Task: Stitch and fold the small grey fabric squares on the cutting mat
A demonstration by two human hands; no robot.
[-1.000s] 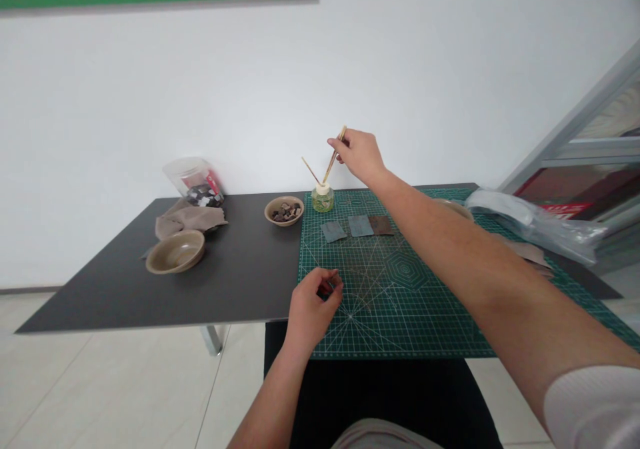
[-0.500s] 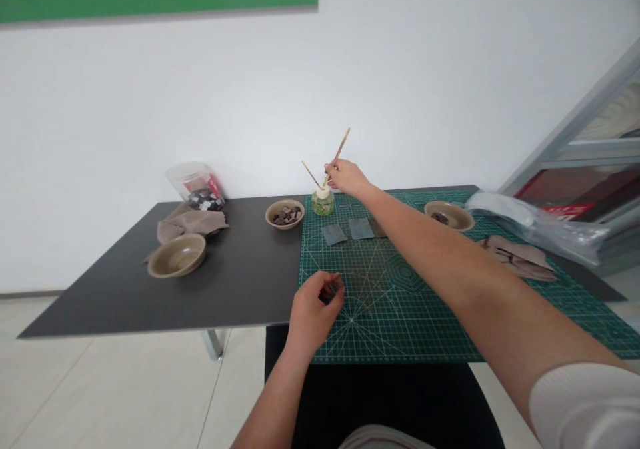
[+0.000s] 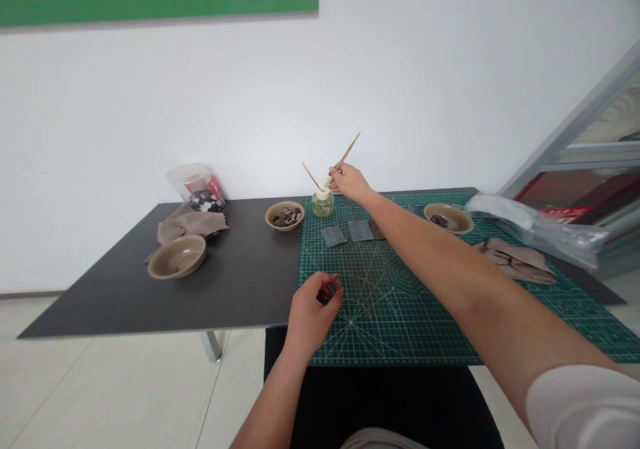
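Observation:
My right hand point(image 3: 345, 180) pinches a thin wooden brush point(image 3: 350, 148), its lower end at the mouth of a small glass jar point(image 3: 323, 203) of yellow-green liquid. A second thin stick point(image 3: 311, 175) leans in that jar. Over the green cutting mat point(image 3: 400, 329), my left hand point(image 3: 316, 302) is closed around a small dark piece point(image 3: 337, 284), mostly hidden by the fingers. Two grey-blue squares point(image 3: 333, 236) and a brown one, partly behind my right forearm, lie on the mat beyond my left hand.
Left of the jar stands a bowl of dark chunks point(image 3: 287, 216). An empty bowl point(image 3: 177, 257), a cloth point(image 3: 193, 224) and a clear tub point(image 3: 197, 186) are farther left. On the right are another bowl point(image 3: 449, 218), a brown cloth point(image 3: 517, 260) and a plastic bag point(image 3: 540, 226).
My right hand has shifted slightly right with the brush, which now tilts more to the right. My left hand stays nearly where it was.

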